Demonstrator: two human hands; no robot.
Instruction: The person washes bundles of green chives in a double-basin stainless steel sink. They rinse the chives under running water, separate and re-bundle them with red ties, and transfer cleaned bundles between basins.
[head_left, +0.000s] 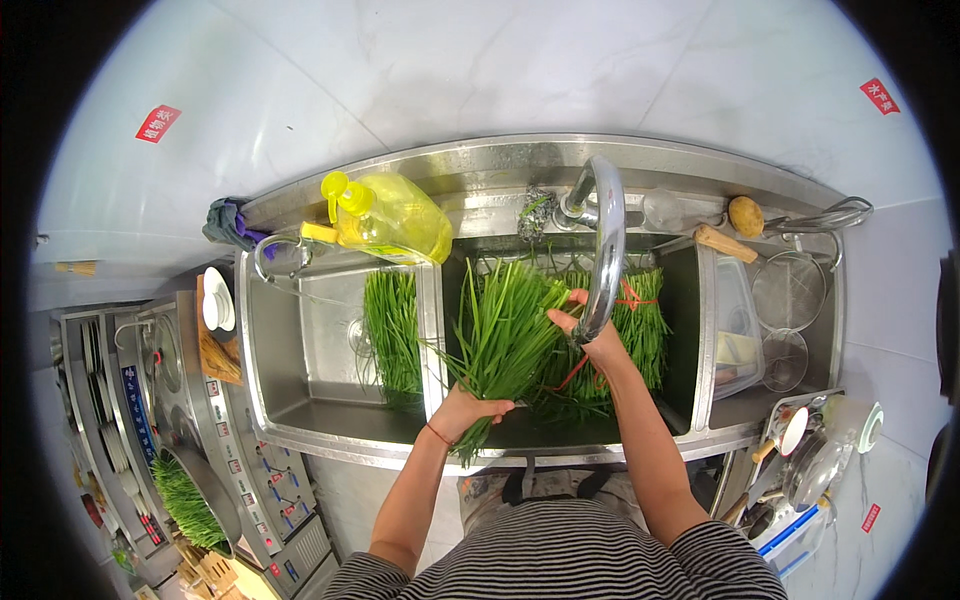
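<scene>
A loose bunch of garlic chives (495, 322) lies slantwise over the middle basin of the steel sink (682, 315). My left hand (469, 412) is closed around its lower leaf end, thumb on top, near the sink's front edge. At the upper right my right hand (581, 319) has its fingers at the pale cut ends; the curved chrome faucet (607, 247) partly covers this hand. Beneath and to the right are more chives (645, 345), with a red tie (636, 295) around some. Another heap of chives (394, 330) rests in the left basin.
A yellow pump bottle (397, 214) and a sponge (319, 232) are by the left basin's back edge. Steel wool (536, 214) sits left of the faucet base. The right basin holds mesh strainers (787, 289) and a plastic container (735, 337). Further left, a metal bowl (217, 491) holds chives.
</scene>
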